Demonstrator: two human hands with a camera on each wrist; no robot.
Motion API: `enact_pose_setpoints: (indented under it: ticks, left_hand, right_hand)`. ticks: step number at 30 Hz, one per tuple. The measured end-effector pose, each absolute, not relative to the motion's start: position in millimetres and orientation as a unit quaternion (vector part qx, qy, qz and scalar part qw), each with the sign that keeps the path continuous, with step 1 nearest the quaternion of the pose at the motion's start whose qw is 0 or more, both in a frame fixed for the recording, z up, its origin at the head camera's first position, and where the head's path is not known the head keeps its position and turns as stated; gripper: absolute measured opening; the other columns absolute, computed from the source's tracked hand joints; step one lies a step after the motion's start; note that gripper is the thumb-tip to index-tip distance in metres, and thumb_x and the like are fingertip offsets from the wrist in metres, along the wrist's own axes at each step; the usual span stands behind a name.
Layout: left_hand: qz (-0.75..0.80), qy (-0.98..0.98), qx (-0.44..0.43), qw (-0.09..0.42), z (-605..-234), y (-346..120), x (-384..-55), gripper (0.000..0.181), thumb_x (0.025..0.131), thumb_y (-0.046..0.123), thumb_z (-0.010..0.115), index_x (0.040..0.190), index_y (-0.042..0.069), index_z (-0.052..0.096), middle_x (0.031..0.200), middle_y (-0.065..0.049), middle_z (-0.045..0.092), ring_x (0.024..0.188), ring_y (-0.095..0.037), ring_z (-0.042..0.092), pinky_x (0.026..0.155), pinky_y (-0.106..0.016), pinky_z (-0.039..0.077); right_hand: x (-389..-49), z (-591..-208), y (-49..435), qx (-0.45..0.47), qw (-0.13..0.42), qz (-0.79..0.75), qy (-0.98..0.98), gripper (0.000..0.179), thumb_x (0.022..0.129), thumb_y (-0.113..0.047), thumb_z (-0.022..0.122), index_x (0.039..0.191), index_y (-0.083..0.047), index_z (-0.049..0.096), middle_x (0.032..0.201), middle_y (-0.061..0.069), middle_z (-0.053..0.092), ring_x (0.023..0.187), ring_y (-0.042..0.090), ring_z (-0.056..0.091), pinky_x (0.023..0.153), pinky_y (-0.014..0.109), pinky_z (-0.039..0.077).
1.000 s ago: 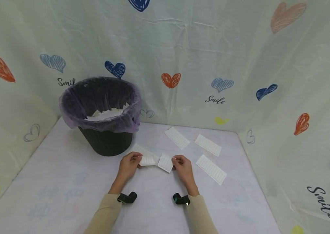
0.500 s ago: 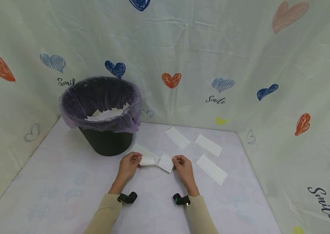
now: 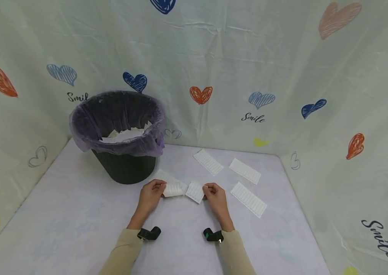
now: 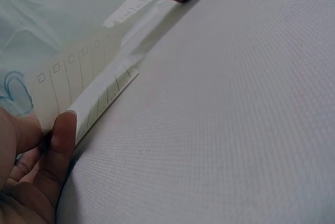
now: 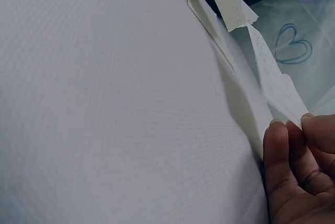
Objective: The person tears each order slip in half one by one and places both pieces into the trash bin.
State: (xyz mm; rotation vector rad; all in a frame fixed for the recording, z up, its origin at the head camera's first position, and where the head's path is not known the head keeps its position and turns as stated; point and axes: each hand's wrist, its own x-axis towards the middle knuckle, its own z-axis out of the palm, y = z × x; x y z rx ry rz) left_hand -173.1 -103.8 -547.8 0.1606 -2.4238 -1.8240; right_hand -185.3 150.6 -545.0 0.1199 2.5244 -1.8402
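Observation:
My left hand (image 3: 150,196) pinches a torn piece of lined white paper (image 3: 174,188) between thumb and fingers, just above the table. Facing it, my right hand (image 3: 215,196) pinches another torn piece (image 3: 195,191), tilted. The inner edges of the two pieces lie close together; ragged tearing shows on the right piece (image 5: 282,85) in the right wrist view. Small printed squares and lines run along the paper (image 4: 78,72) in the left wrist view. Behind the left piece a paler slip (image 3: 166,175) lies on the table, partly covered.
A black bin (image 3: 126,168) with a purple liner (image 3: 77,131) stands at the back left, with white paper (image 3: 125,135) inside. Lined slips lie on the table to the back right: one slip (image 3: 208,162), a second slip (image 3: 245,170) and a third slip (image 3: 249,199). A heart-printed curtain (image 3: 214,57) hangs behind.

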Motion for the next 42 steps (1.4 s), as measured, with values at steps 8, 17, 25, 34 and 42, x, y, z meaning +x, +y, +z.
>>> enact_pose_setpoints:
  ticks: [8, 17, 25, 34, 42]
  left_hand:
    - [-0.575, -0.814, 0.07, 0.047, -544.9, -104.3, -171.4, 0.017, 0.101, 0.013, 0.066, 0.112, 0.001, 0.073, 0.106, -0.013, 0.074, 0.098, -0.022, 0.069, 0.077, -0.018, 0.051]
    - [-0.571, -0.817, 0.073, 0.046, -544.9, -103.4, -171.7, 0.018, 0.101, 0.014, 0.067, 0.112, 0.002, 0.073, 0.107, -0.013, 0.074, 0.101, -0.024, 0.069, 0.08, -0.02, 0.052]
    - [-0.575, -0.814, 0.069, 0.047, -545.0, -102.1, -170.9, 0.018, 0.101, 0.014, 0.067, 0.112, 0.001, 0.073, 0.106, -0.013, 0.074, 0.099, -0.024, 0.069, 0.078, -0.019, 0.051]
    - [-0.568, -0.819, 0.066, 0.053, -542.3, -101.4, -168.7, 0.018, 0.101, 0.013, 0.067, 0.111, 0.0, 0.073, 0.105, -0.014, 0.073, 0.098, -0.024, 0.068, 0.079, -0.019, 0.052]
    - [-0.562, -0.824, 0.057, 0.045, -534.2, -101.7, -167.6, 0.017, 0.101, 0.014, 0.067, 0.111, 0.001, 0.073, 0.105, -0.013, 0.073, 0.098, -0.024, 0.068, 0.081, -0.023, 0.053]
  right_hand:
    - [-184.1, -544.6, 154.1, 0.047, -0.003, -0.584, 0.81, 0.019, 0.102, -0.017, 0.064, 0.11, 0.0, 0.069, 0.087, 0.008, 0.072, 0.073, 0.012, 0.064, 0.066, 0.022, 0.052]
    - [-183.0, -544.2, 154.4, 0.046, 0.0, -0.583, 0.811, 0.019, 0.102, -0.018, 0.065, 0.11, -0.001, 0.069, 0.088, 0.007, 0.07, 0.075, 0.012, 0.063, 0.066, 0.022, 0.051]
    - [-182.4, -544.2, 154.5, 0.04, 0.001, -0.579, 0.814, 0.019, 0.103, -0.017, 0.064, 0.109, 0.0, 0.068, 0.087, 0.008, 0.069, 0.074, 0.012, 0.063, 0.065, 0.022, 0.051]
    - [-184.8, -542.0, 151.9, 0.011, 0.001, -0.557, 0.831, 0.016, 0.102, -0.014, 0.065, 0.109, 0.001, 0.069, 0.088, 0.01, 0.07, 0.073, 0.012, 0.061, 0.063, 0.021, 0.049]
    - [-185.9, -537.2, 151.0, -0.002, 0.007, -0.563, 0.826, 0.017, 0.102, -0.014, 0.065, 0.109, 0.001, 0.068, 0.09, 0.013, 0.07, 0.074, 0.012, 0.061, 0.064, 0.021, 0.051]
